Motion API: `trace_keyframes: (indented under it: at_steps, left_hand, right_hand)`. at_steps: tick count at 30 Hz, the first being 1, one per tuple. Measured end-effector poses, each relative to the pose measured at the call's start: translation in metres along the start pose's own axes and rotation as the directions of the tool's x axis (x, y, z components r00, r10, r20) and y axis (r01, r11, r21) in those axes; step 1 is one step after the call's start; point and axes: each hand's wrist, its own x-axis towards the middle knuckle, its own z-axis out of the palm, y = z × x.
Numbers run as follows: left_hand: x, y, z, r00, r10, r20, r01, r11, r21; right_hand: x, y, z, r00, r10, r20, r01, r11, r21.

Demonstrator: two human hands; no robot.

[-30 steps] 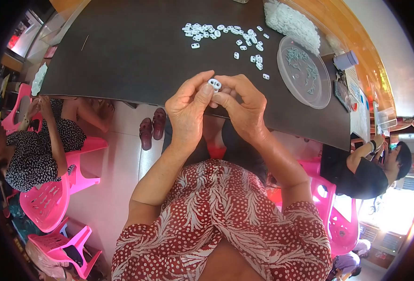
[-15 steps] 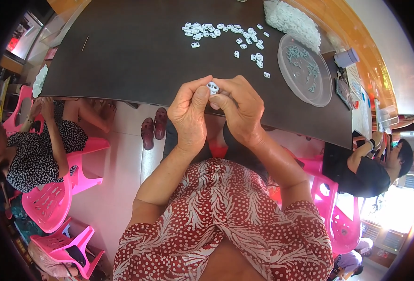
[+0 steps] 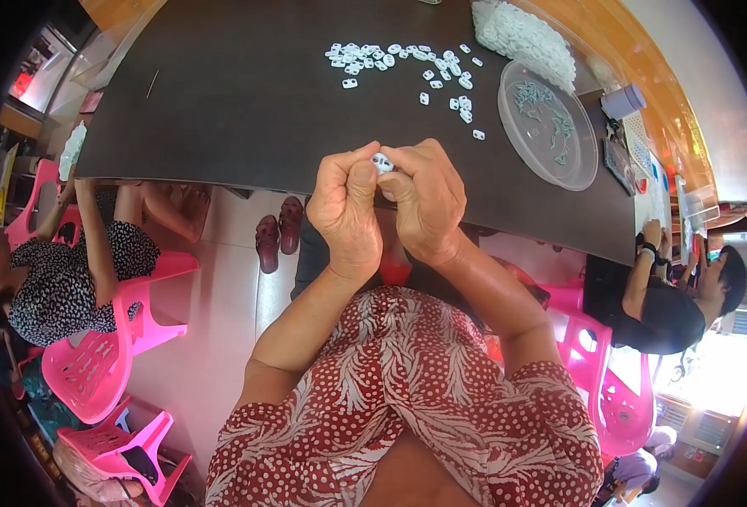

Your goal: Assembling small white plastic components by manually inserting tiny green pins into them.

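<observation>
piece [image 3: 382, 162], white with dark holes, sits pinched between both hands over the near edge of the table [image 3: 221, 110]. the left hand [image 3: 345, 198] grips its left side with thumb and fingertips, the right hand [image 3: 428, 196] its right side; the hands nearly meet around it. its holed face looks up toward the head, with holes side by side, left to right, slightly lower at the right. fingers cover both ends, so i cannot tell its long axis for sure. beyond the hands, a scatter of like pieces [image 3: 358, 57] spreads over the table, trailing down toward the right hand. right of these stands a round clear tub [image 3: 530, 139] with small grey-green bits [image 3: 562, 127], a full bag [image 3: 525, 42] of white stuff just behind it, and a lilac cup [image 3: 623, 101] farther right. a thin stick [image 3: 152, 83] lies far left. sandals [image 3: 290, 224] rest on the floor; a person [image 3: 77, 279] sits at the left on a pink chair [image 3: 90, 372], another [image 3: 661, 313] at the right.
</observation>
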Motion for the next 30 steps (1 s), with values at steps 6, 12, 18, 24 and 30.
trace_keyframes:
  at_steps: [6, 12, 18, 24, 30]
  left_hand:
    - [-0.005, -0.005, 0.003, 0.999, 0.04, -0.02, -0.039, 0.998, 0.038]
    - [-0.001, -0.01, 0.008, 0.999, 0.046, -0.029, -0.043, 0.996, 0.082]
    - [-0.002, -0.014, 0.011, 0.999, 0.038, -0.038, -0.034, 0.993, 0.114]
    - [0.009, 0.005, 0.013, 0.994, 0.042, 0.099, -0.072, 0.945, 0.318]
    - [0.016, -0.004, 0.015, 0.965, -0.21, 0.155, 0.169, 0.956, 0.242]
  right_hand:
    - [-0.005, 0.007, 0.0, 0.998, -0.064, -0.005, 0.064, 0.998, -0.021]
    - [-0.004, 0.01, -0.001, 0.999, -0.043, -0.016, 0.043, 0.999, -0.024]
    - [-0.001, 0.008, -0.007, 1.0, -0.03, -0.005, 0.03, 0.998, -0.057]
    - [0.005, 0.012, -0.014, 0.997, 0.078, -0.003, -0.078, 0.997, 0.01]
    - [0.019, 0.023, -0.05, 0.911, 0.412, -0.031, -0.411, 0.911, 0.027]
